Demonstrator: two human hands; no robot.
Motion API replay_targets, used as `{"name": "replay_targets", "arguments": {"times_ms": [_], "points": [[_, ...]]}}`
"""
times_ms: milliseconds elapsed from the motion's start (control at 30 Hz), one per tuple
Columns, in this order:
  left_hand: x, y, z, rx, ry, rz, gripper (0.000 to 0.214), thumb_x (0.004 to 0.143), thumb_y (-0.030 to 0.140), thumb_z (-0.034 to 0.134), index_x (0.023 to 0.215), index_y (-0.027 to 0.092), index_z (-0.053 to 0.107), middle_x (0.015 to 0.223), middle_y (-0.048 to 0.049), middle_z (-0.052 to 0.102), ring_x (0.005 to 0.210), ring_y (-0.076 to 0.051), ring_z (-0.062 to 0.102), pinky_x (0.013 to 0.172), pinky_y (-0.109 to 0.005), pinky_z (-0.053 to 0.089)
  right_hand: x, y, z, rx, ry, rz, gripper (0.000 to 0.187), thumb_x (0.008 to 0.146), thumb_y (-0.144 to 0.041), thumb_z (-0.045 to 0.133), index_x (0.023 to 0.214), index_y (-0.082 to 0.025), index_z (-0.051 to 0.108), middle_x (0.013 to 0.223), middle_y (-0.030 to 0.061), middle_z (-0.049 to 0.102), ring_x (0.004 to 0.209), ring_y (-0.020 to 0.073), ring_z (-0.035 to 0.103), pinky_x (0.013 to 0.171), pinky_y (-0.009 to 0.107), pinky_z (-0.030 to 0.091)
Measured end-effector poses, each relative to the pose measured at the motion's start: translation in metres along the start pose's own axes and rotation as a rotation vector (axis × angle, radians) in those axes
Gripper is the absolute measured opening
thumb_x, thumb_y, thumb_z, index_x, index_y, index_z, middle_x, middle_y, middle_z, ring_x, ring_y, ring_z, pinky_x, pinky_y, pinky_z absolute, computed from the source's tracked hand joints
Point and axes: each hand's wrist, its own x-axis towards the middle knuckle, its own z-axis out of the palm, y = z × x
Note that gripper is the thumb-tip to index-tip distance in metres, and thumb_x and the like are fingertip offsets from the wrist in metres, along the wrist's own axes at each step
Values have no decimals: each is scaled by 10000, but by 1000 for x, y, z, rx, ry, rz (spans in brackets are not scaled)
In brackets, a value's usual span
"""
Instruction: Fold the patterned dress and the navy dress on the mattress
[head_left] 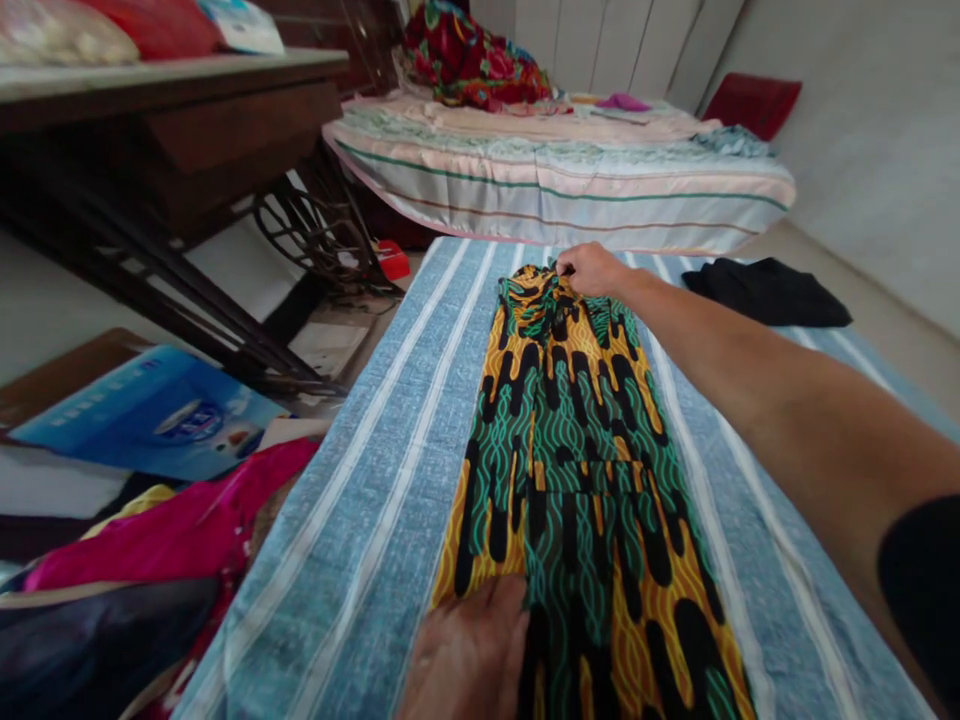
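A long garment with a yellow, green and black wavy print lies stretched out in a narrow strip, its near end running out of view at the bottom. The cloth is bunched and gathered at its far end. There, my right hand is closed, pinching the edge of the fabric between thumb and fingers. Low in the picture, my left hand rests flat on the garment's left side, slightly blurred, its fingers stretched out over the cloth.
Beneath the garment is a blue and white striped sheet. A folded black cloth lies to the right. A sewing machine table stands at left, above a blue box and piled clothes. Beyond is another bed.
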Motion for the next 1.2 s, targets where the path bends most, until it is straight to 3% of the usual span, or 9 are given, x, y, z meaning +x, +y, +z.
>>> {"name": "replay_targets", "arguments": {"times_ms": [233,367,533,733,967,1067,1200], "points": [[-8,-1,-33,-187,88,99,133,893,237,418,915,236,550,719,35,647,607,-96,638,562,-161,470,6,18,-8,61,144,7,293,621,-75,451,811,-178,650,825,23,649,792,183,576,672,249,405],[-9,7,-22,-173,34,161,145,877,209,414,939,239,542,744,25,641,646,-109,637,589,-183,469,-8,31,-7,80,136,81,260,676,-99,463,839,-160,656,852,31,650,820,185,573,695,256,408],[-3,6,-1,-90,-127,116,160,825,190,460,955,237,540,823,2,654,734,-141,633,665,-216,476,-32,28,17,76,16,157,306,612,-58,470,808,-168,677,822,23,668,825,196,595,700,254,423],[-2,14,-4,-52,-292,71,222,768,147,518,971,233,542,913,-3,647,836,-174,620,718,-261,463,-35,20,28,56,39,157,357,598,-56,470,859,-171,684,869,31,678,864,212,604,742,269,435],[-5,25,-8,-80,-351,96,231,770,137,524,976,237,548,941,-1,635,857,-175,609,717,-266,455,-36,12,14,-22,-14,227,399,661,-70,489,1022,-162,630,1046,77,610,982,226,560,802,286,425],[-9,25,-8,-111,-368,137,267,765,160,561,1016,250,558,948,5,628,875,-181,608,730,-276,461,-49,2,15,-77,-112,300,363,657,-104,573,1015,-122,627,1071,143,568,939,264,569,787,339,436],[-16,23,-9,-172,-300,168,326,770,192,588,1086,260,543,944,11,623,870,-168,605,768,-285,461,-74,-20,11,-135,-179,337,458,664,-134,628,1118,-101,574,1191,206,478,979,324,553,791,406,439]]}}
